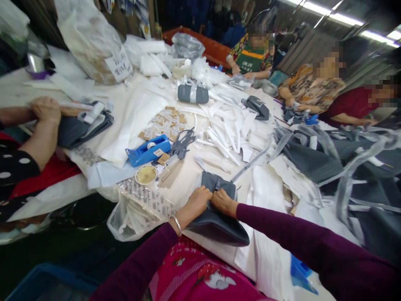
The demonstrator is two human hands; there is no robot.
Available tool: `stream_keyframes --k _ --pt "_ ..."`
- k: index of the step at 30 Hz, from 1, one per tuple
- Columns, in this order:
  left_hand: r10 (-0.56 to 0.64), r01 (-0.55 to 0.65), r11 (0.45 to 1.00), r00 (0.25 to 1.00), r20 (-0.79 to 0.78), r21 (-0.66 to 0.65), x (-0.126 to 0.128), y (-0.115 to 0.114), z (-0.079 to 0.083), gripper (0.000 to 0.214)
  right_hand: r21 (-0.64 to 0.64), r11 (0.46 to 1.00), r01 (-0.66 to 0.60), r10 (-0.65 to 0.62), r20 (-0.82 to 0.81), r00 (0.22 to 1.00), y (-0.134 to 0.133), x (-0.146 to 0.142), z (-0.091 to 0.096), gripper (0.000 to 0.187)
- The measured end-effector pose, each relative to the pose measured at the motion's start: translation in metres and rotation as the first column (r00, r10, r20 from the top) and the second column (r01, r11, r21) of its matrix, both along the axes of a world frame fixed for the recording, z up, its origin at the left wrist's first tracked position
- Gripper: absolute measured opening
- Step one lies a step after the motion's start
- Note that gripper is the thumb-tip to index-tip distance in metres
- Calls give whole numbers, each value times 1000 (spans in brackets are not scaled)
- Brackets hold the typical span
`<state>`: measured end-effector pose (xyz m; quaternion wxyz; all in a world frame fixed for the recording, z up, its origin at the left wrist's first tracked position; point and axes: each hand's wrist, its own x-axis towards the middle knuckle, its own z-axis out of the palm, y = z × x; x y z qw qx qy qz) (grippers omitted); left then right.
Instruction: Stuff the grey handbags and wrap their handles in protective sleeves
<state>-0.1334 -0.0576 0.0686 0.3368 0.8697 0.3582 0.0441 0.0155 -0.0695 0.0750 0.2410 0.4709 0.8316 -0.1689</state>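
Observation:
A dark grey bag (219, 225) lies at the table's near edge in front of me, its wide end toward my body and its strap and buckle end pointing away. My left hand (199, 200) is closed on its upper part from the left. Close beside it, my right hand (224, 202) is also closed on the bag, near the small dark buckle (216, 184). The knuckles almost meet, and the fingertips are hidden beneath them. A clear plastic strip (252, 164) runs from behind the bag toward the right.
Left of the bag stand a blue tape dispenser (148, 151) and a roll of tape (146, 175). White tubes (219, 140) are strewn beyond. Several dark grey bags (313, 156) are heaped at right. A co-worker's arm (44, 138) reaches in at left; other people sit across the table.

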Motion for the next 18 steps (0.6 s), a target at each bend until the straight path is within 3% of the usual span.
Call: stream_keyframes --k 3,6,7,8,10,11,13,14,15,18 --pt "67 -67 998 998 -9 11 7 15 -1 40 70 994 89 -87 -27 996 -11 3 18 32" --pt "49 -49 999 997 -56 3 13 21 -2 44 108 949 297 -259 -275 926 -28 31 33 29" --pt "52 -53 999 997 -62 -7 14 22 -1 45 114 894 433 -353 -415 838 -35 46 35 30" --pt "55 -57 998 996 -64 -17 15 21 0 46 94 801 592 -451 -556 699 -45 62 33 32" --pt "59 -61 998 996 -70 -32 17 20 6 47 -81 515 854 -615 -729 301 -68 90 21 34" --pt "60 -63 998 995 -78 -32 18 20 10 47 -235 357 904 -674 -735 74 -81 101 12 35" --pt "63 -66 998 994 -91 -25 20 20 17 44 -573 99 814 -734 -594 -329 -105 111 -9 36" --pt "62 -64 998 994 -93 -19 22 20 20 42 -702 24 712 -745 -487 -456 -116 111 -19 36" --pt "56 -58 998 994 -93 -13 24 20 22 39 -792 -10 611 -756 -394 -523 -123 108 -27 34" --pt "20 -19 1000 993 -115 11 30 20 25 34 -898 18 441 -803 -275 -529 -133 92 -38 27"
